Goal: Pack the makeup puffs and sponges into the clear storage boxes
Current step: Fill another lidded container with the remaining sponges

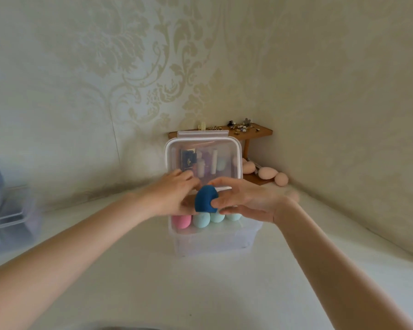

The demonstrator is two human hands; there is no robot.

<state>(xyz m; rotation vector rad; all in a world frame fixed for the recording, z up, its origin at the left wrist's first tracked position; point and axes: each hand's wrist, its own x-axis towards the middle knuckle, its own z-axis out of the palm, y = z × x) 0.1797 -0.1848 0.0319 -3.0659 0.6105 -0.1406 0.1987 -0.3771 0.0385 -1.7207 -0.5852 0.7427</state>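
A clear storage box point(215, 241) stands on the white table, its lid point(204, 158) tipped up behind it. Along its front lie a pink sponge point(182, 221) and three mint sponges point(202, 220). A dark blue sponge point(206, 198) is held just above the box, pinched by my right hand point(246, 198) between thumb and fingers. My left hand point(174, 194) reaches into the box beside the blue sponge, fingers curled; what they touch is hidden.
Several beige sponges point(267, 173) lie on a low wooden shelf point(255, 178) at the back right. Its upper board point(248, 132) carries hair clips and small jewellery. Another clear box point(7, 210) sits blurred at the left edge. Walls meet in a corner behind.
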